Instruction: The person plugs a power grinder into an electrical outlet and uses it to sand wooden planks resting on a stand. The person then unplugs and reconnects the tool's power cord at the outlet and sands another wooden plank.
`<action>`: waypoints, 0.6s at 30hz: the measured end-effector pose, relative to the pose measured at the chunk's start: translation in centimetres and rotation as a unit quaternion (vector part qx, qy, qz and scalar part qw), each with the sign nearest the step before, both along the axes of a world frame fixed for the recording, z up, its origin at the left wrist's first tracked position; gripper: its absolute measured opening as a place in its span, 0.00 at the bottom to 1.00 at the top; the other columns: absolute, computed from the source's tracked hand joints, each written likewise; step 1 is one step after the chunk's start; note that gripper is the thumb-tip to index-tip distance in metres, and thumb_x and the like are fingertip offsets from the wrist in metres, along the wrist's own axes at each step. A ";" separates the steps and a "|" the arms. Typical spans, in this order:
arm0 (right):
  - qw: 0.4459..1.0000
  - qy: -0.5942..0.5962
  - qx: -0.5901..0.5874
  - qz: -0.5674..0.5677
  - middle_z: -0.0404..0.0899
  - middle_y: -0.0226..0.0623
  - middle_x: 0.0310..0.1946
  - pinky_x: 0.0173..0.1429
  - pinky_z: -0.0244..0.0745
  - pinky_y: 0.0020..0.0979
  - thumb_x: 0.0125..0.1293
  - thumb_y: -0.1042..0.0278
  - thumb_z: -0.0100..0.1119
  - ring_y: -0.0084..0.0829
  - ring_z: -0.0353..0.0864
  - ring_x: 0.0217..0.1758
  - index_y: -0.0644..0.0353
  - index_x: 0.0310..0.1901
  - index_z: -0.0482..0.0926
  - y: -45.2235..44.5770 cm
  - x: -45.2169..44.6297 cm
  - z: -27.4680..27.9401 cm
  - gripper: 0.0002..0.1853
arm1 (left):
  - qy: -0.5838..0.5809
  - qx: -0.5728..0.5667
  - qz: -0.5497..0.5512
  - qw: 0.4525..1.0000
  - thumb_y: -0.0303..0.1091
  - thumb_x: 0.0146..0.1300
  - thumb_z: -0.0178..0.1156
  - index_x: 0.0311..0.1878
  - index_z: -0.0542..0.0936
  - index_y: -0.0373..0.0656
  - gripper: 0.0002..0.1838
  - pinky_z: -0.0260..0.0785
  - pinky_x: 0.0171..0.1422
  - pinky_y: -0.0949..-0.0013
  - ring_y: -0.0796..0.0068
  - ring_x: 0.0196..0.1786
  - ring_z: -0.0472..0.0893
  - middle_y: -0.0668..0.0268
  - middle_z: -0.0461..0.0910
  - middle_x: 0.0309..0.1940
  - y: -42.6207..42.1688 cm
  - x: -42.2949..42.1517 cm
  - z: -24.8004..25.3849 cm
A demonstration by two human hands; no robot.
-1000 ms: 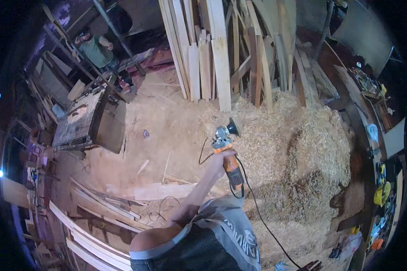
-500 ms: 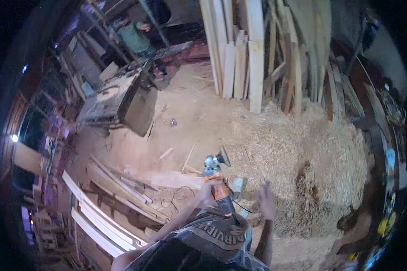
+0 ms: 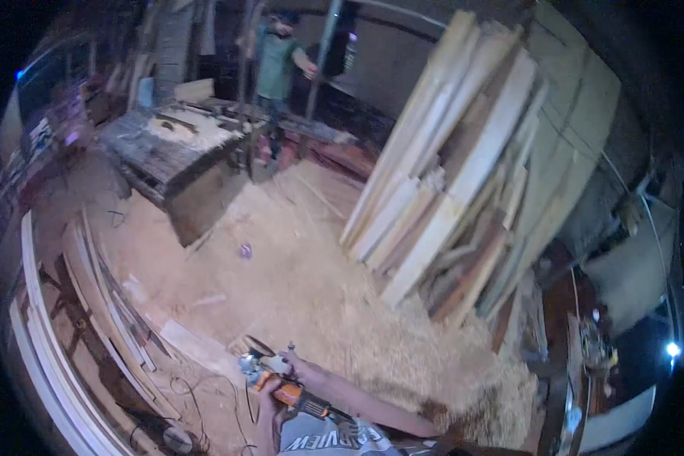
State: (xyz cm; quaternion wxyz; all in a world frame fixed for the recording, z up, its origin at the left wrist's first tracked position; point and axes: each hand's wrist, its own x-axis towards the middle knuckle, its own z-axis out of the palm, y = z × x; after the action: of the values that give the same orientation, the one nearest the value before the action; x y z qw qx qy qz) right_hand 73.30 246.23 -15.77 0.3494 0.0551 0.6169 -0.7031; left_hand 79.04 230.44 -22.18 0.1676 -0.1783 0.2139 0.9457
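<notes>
Near the bottom centre, my left hand (image 3: 268, 397) is wrapped round the orange and black body of an angle grinder (image 3: 290, 394). The tool's silver head (image 3: 249, 365) points up and to the left, with a round disc (image 3: 261, 346) on its far side. My right hand (image 3: 302, 370) is closed just beside the grinder's head, its forearm reaching in from the right. A small dark tip sticks up from its fingers; what it belongs to is too small to tell. The grinder's rear end lies over the grey printed shirt (image 3: 334, 439).
A person (image 3: 275, 68) in a green shirt stands beyond a worktable (image 3: 159, 163). Tall boards (image 3: 441, 182) lean at the upper right, above wood shavings (image 3: 463, 380). Long strips (image 3: 49, 365) lie at the left, with a thin cable (image 3: 197, 403) near them.
The view has swung and tilted. My right hand, out of view at first and then apart at the right, has come in beside the grinder's head. My left hand still holds the grinder.
</notes>
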 end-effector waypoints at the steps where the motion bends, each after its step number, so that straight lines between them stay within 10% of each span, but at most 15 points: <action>1: 0.996 -0.086 -0.029 -0.001 0.64 0.37 0.75 0.80 0.58 0.41 0.78 0.27 0.29 0.33 0.66 0.75 0.50 0.81 0.58 0.0 -3.1 2.9 0.42 | -0.007 -0.022 0.038 0.999 0.27 0.58 0.66 0.54 0.76 0.44 0.20 0.79 0.60 0.54 0.63 0.49 0.83 0.64 0.80 0.44 1.0 -2.0 4.2; 7: 0.970 0.002 0.006 0.243 0.71 0.33 0.71 0.76 0.65 0.42 0.80 0.32 0.34 0.32 0.70 0.74 0.52 0.77 0.64 1.7 -17.4 5.4 0.37 | 0.038 -0.099 0.023 0.994 0.30 0.60 0.70 0.53 0.78 0.43 0.19 0.78 0.56 0.62 0.68 0.46 0.83 0.65 0.81 0.43 -0.6 -13.0 4.4; 14: 0.926 0.004 -0.070 0.370 0.80 0.34 0.63 0.71 0.71 0.41 0.81 0.46 0.48 0.31 0.76 0.69 0.55 0.64 0.80 6.7 -27.8 3.9 0.25 | 0.011 -0.181 0.333 0.925 0.29 0.56 0.69 0.55 0.78 0.46 0.21 0.80 0.56 0.57 0.68 0.48 0.82 0.66 0.81 0.43 3.7 -11.4 3.1; 18: 0.863 0.411 0.169 0.239 0.87 0.44 0.46 0.56 0.77 0.45 0.72 0.53 0.57 0.38 0.85 0.50 0.64 0.54 0.83 16.2 -46.4 -7.2 0.22 | -0.116 -0.191 0.417 0.881 0.32 0.57 0.69 0.53 0.77 0.46 0.19 0.79 0.54 0.58 0.68 0.46 0.82 0.66 0.80 0.42 7.5 -8.9 1.1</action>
State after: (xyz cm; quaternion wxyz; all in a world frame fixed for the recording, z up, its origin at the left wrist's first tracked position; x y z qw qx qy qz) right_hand 26.88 262.42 -22.93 0.2071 -0.3300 0.8082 -0.4417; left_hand 70.15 237.89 -21.07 -0.2559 -0.3876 0.2756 0.8416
